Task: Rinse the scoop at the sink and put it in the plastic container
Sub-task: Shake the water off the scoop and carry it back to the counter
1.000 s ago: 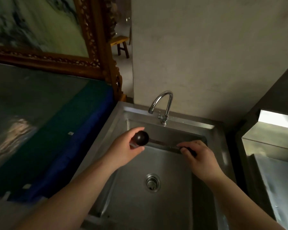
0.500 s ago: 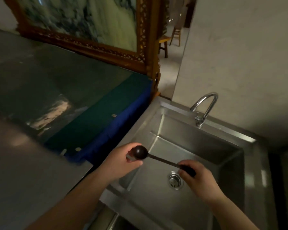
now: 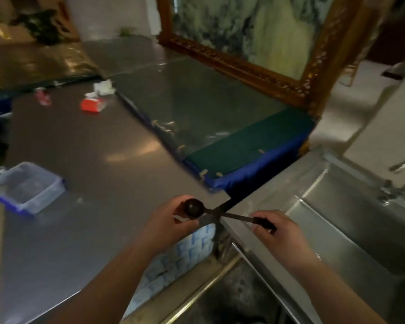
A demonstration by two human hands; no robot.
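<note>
Scoop (image 3: 193, 208) (no legible writing) gripped by both hands.

no readable text, blue print on box (image 3: 192, 249) below hands too blurred

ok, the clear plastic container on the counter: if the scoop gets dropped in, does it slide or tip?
The plastic container looks thin-walled and empty, so probably light; on the smooth steel counter it would likely skid if nudged. It is low and wide, so tipping seems unlikely. The scoop, held by the left hand and right hand, looks rigid; lowering it in is safer.
</note>
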